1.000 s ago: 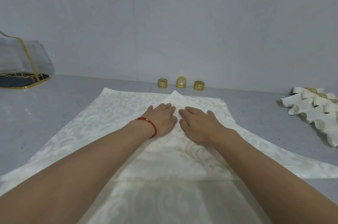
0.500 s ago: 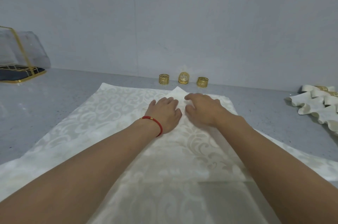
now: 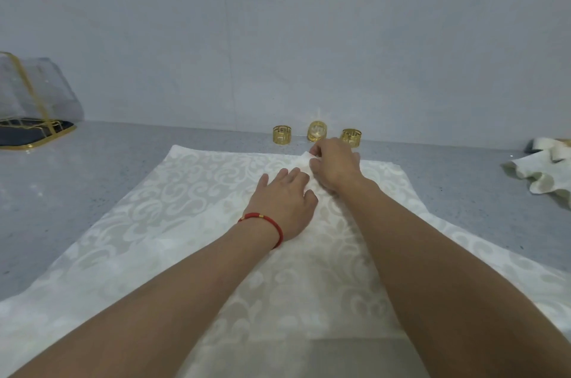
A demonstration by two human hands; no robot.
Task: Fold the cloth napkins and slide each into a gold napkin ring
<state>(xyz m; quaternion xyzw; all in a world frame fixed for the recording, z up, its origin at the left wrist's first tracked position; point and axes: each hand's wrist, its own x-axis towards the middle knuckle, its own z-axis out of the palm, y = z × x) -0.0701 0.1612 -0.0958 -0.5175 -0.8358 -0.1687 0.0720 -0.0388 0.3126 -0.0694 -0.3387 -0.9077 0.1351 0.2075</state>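
While the left hand point(image 3: 282, 197) lies flat, fingers straight, pressing the cream napkin point(image 3: 191, 223) spread on the grey counter point(image 3: 77, 177), the right hand point(image 3: 335, 166) pinches its folded tip at 12 o'clock. Three gold rings point(image 3: 317, 131) stand just beyond.

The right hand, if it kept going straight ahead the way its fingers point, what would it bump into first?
Most likely the middle gold ring, just beyond the right hand, which pinches the napkin's corner; depth is hard to judge.

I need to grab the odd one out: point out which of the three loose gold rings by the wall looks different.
The middle ring: it is rounder and glinting, while the left ring and right ring show square cutwork.
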